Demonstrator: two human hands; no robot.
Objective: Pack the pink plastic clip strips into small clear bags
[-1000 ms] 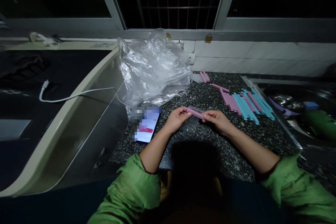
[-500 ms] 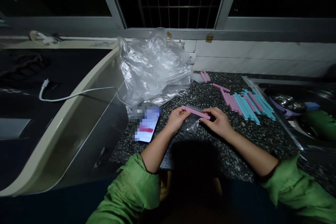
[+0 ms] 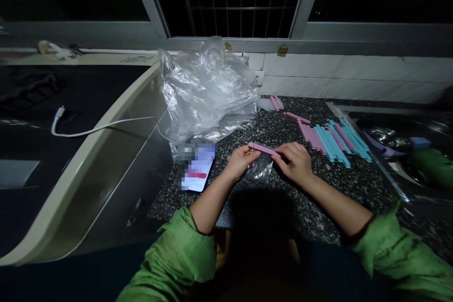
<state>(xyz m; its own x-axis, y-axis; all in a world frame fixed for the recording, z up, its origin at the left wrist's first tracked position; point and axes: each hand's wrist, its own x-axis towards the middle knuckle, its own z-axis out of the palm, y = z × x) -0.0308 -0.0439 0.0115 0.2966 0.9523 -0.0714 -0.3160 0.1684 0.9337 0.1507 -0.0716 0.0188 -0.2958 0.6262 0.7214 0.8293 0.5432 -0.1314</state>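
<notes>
My left hand (image 3: 239, 161) and my right hand (image 3: 296, 161) are both closed on the ends of a pink sealing stick (image 3: 264, 149), held just above the speckled dark counter (image 3: 283, 198). A small clear plastic bag (image 3: 261, 168) hangs crumpled below the stick, between my two hands. To the right lies a pile of pink and blue sticks (image 3: 329, 139), apart from my hands.
A large crumpled clear plastic bag (image 3: 207, 89) sits at the back by the window. A lit phone (image 3: 197, 166) lies left of my hands, with a white cable (image 3: 102, 126) running left over a dark surface. A sink (image 3: 399, 141) with a metal bowl is at the right.
My right hand has slid a little left along the pink stick and closed over its end. The small bag under it has bunched up more.
</notes>
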